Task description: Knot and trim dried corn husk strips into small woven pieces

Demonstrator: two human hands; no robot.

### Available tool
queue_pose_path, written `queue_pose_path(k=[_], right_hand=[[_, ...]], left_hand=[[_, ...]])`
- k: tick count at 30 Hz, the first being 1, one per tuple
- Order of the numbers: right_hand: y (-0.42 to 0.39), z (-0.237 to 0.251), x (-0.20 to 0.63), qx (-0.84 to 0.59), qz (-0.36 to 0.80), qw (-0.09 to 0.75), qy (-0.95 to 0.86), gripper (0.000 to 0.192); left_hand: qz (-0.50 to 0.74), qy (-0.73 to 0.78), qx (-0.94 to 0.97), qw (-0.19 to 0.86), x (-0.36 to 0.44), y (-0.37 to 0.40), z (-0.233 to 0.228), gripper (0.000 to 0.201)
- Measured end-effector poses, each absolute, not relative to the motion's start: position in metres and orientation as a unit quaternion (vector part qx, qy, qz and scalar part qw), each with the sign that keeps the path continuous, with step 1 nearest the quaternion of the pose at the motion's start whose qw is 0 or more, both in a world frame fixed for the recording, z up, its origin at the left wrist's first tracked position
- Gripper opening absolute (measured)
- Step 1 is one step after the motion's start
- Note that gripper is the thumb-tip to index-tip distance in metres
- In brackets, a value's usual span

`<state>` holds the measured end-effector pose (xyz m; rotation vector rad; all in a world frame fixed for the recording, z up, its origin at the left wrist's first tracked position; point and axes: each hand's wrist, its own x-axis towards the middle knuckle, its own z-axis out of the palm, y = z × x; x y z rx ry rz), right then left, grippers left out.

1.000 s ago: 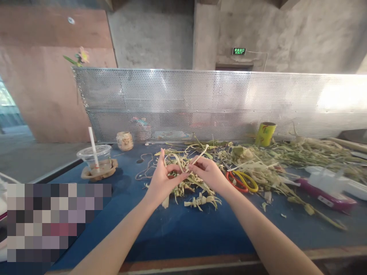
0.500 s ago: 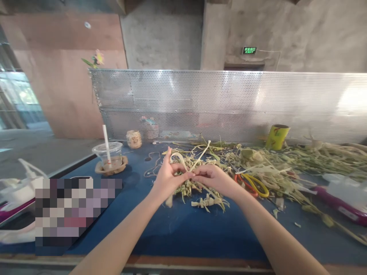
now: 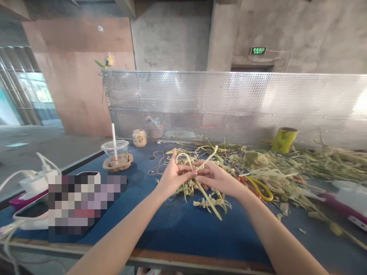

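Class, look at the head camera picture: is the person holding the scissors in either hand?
No. The scissors lie on the blue table to the right, while the left hand and right hand pinch pale leaf strips.

Both forearms bare, no sleeves; left grip (image 3: 172, 176), right grip (image 3: 213, 176) seemingly ringless, ungloved.

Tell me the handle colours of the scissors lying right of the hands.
One orange, one yellow, on the metal scissors; seen in the head view.

Craft workshop, bare concrete walls (image 3: 172, 42), perforated metal screen (image 3: 229, 103), blue worktable (image 3: 177, 229) strewn with dried leaves (image 3: 286, 172)
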<state>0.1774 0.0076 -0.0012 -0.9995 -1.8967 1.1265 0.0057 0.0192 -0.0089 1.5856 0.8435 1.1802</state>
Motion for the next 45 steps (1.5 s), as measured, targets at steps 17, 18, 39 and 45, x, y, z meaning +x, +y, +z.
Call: queue_pose_path(k=[17, 18, 39, 45], right_hand=[[0.01, -0.011, 0.159, -0.351, 0.495, 0.396, -0.69, 0.025], [0.01, -0.012, 0.158, -0.355, 0.503, 0.389, -0.686, 0.024], [0.022, -0.021, 0.161, -0.395, 0.427, 0.502, -0.64, 0.025], [0.025, -0.02, 0.164, -0.382, 0.459, 0.519, -0.611, 0.029]], left_hand=[[0.602, 0.339, 0.58, 0.432, 0.009, 0.018, -0.003, 0.113], [0.61, 0.341, 0.572, 0.431, 0.008, 0.018, -0.002, 0.112], [0.433, 0.422, 0.7, 0.38, 0.0, 0.015, -0.004, 0.108], [0.422, 0.438, 0.652, 0.452, -0.001, 0.016, -0.005, 0.112]])
